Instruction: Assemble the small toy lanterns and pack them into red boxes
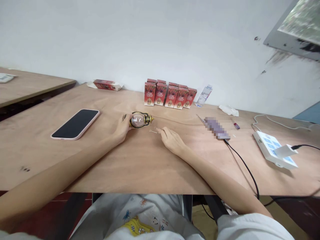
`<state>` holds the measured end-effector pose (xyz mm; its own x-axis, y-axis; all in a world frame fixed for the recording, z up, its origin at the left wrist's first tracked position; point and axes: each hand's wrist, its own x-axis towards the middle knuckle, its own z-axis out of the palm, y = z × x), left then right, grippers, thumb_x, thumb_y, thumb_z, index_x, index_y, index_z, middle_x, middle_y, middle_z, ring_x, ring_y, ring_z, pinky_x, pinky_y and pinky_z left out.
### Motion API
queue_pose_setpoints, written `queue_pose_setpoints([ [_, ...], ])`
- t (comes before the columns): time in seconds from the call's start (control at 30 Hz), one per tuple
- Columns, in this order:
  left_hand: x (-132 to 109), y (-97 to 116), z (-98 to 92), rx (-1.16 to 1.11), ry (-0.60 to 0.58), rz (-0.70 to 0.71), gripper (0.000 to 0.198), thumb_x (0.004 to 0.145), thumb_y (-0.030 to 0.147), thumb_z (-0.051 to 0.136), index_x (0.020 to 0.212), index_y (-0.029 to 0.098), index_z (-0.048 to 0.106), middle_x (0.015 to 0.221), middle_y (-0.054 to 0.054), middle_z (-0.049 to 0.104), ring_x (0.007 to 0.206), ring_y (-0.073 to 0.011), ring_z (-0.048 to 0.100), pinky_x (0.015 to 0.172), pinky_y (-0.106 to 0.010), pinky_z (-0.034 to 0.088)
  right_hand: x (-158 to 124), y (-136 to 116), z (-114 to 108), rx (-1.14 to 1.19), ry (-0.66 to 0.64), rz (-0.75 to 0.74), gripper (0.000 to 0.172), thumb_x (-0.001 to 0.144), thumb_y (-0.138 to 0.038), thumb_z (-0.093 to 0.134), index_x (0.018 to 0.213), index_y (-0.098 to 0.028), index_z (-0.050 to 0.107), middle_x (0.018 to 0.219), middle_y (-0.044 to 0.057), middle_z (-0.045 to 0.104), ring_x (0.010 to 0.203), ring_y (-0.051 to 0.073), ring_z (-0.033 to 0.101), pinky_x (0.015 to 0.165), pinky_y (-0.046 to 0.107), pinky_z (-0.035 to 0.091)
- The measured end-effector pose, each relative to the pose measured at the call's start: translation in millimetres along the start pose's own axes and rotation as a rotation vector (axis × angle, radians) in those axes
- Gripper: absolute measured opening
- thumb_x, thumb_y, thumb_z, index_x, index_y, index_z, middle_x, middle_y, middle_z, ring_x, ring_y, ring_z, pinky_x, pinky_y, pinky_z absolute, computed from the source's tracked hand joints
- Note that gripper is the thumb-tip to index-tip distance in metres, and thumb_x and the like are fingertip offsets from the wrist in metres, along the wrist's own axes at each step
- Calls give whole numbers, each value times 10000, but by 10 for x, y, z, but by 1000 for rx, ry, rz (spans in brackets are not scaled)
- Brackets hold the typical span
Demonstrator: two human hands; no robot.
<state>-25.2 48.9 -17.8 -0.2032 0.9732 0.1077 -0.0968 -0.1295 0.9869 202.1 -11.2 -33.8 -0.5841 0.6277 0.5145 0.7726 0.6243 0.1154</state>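
Note:
A small black-and-gold lantern (139,120) with a clear rounded body lies on its side, its pointed top to the right. My left hand (123,129) is closed around the base end of it. Just right of the lantern's top, my right hand (173,140) has thumb and forefinger pinched at a thin pale wire (153,131). That wire is very small, and its far end lies close to the tabletop, apart from the lantern's body. The fingertips partly hide where it is gripped.
Several red printed boxes (172,96) stand by the wall beside a clear bottle (204,96). A pink-cased phone (76,124) lies left. To the right are a cabled, blurred-out device (217,128), a small screwdriver (235,124), crumpled tissue (228,110) and a white power strip (273,150).

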Motion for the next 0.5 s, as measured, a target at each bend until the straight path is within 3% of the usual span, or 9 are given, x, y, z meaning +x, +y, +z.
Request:
queue_pose_setpoints([
  [0.17, -9, -20, -4, -29, -11, -9, 159, 730, 333, 585, 781, 194, 527, 834, -42, 583, 804, -195, 596, 595, -300, 542, -9, -38, -44, 233, 79, 50, 273, 979, -195, 327, 1043, -148, 588, 948, 89, 581, 806, 157, 617, 736, 274, 516],
  [0.3, -64, 48, 33, -54, 14, -65, 158, 722, 321, 590, 762, 184, 523, 841, -43, 565, 802, -184, 579, 594, -290, 539, 7, -8, -74, 568, 233, 251, 187, 964, -225, 401, 950, -179, 582, 900, 50, 585, 739, 122, 626, 726, 259, 519],
  [0.4, -99, 92, 57, -61, -8, -86, 167, 711, 323, 597, 756, 178, 527, 840, -34, 553, 797, -172, 568, 592, -281, 540, 18, 41, -59, 731, 264, 386, 137, 938, -245, 459, 922, -187, 583, 862, 21, 581, 624, 104, 623, 675, 265, 521],
  [0.5, -121, 107, 77, -67, -35, -100, 163, 700, 318, 601, 743, 177, 532, 811, -28, 550, 765, -163, 561, 574, -268, 533, 22, 62, -44, 783, 279, 442, 132, 920, -264, 489, 911, -184, 594, 848, 20, 586, 633, 117, 638, 672, 279, 521],
])
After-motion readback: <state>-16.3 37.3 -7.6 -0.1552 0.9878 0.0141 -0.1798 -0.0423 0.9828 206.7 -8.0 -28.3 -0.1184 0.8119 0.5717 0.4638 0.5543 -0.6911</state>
